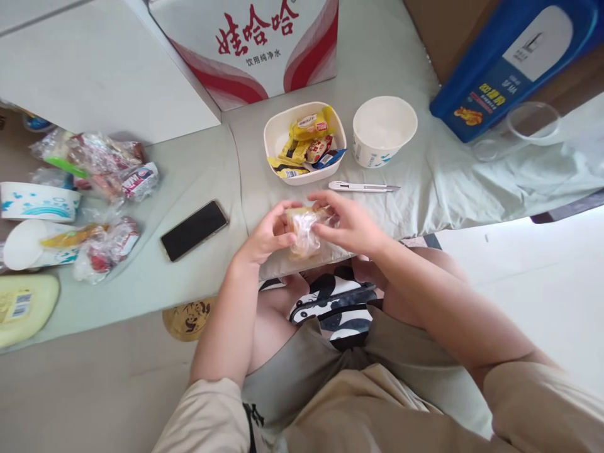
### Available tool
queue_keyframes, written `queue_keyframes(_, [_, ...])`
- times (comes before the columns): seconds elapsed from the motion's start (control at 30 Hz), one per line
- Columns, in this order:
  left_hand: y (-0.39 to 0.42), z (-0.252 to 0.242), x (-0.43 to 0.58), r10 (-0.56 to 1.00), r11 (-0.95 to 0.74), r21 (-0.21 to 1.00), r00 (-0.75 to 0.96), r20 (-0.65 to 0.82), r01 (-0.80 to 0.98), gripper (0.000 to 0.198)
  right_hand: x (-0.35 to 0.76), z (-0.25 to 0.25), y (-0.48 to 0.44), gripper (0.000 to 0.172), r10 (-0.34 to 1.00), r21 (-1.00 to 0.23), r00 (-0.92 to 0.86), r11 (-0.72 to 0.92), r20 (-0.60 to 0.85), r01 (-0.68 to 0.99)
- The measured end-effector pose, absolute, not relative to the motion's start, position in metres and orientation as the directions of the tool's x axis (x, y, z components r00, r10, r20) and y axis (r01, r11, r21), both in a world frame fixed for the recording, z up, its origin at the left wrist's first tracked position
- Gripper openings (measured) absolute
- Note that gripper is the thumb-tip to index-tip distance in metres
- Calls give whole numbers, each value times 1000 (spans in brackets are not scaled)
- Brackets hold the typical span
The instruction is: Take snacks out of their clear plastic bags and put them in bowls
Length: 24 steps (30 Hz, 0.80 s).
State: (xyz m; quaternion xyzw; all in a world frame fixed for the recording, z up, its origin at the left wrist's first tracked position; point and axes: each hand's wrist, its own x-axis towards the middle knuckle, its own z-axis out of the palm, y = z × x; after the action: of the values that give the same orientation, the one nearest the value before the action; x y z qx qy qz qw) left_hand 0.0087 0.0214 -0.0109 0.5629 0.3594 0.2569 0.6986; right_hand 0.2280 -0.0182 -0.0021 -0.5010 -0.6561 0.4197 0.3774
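Observation:
My left hand (267, 236) and my right hand (352, 223) both grip a small snack in a clear plastic wrapper (304, 229), held just above the front edge of the pale green cloth (425, 182). Fingers of both hands pinch the wrapper from either side. Just beyond the hands lie a white utility knife (363, 187) and a white dish (283, 129) filled with several yellow and red wrapped snacks. An empty white paper bowl (383, 130) stands to the right of the dish.
A black phone (194, 229) lies left of my hands. Bags of wrapped snacks (101, 163), paper bowls (38, 201) and a yellow tray (23, 308) sit far left. A red-and-white carton (255, 44) stands behind; a blue box (514, 56) and clear cup (533, 123) at right.

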Motion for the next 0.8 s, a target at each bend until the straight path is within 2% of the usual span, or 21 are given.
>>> queue_keyframes(0.07, [18,-11,9,793,186,981,583,-178,47,92,230,0,-20,44,998,-932,-38,-35,-52,361])
queue_keyframes(0.17, [14,-12,14,857,117,989,493,-148,94,87,232,-2,-21,41,979,-917,116,-198,-168,347])
queue_keyframes(0.3, [12,-13,23,936,127,991,334,-107,-38,74,228,-5,-24,56,971,-931,29,-238,-239,278])
queue_keyframes(0.4, [10,-14,29,941,121,988,328,-82,-99,76,224,0,-27,58,960,-894,-9,-256,-279,367])
queue_keyframes(0.53, [8,-13,32,957,124,991,270,-110,-39,85,237,12,-27,40,976,-735,-45,-131,-214,665])
queue_keyframes(0.7, [12,-10,27,975,161,987,158,-158,-6,81,277,2,-16,29,988,-543,129,-62,86,837])
queue_keyframes(0.8, [15,-10,24,985,120,993,119,-121,15,68,288,-14,-8,33,984,-411,111,-43,142,911])
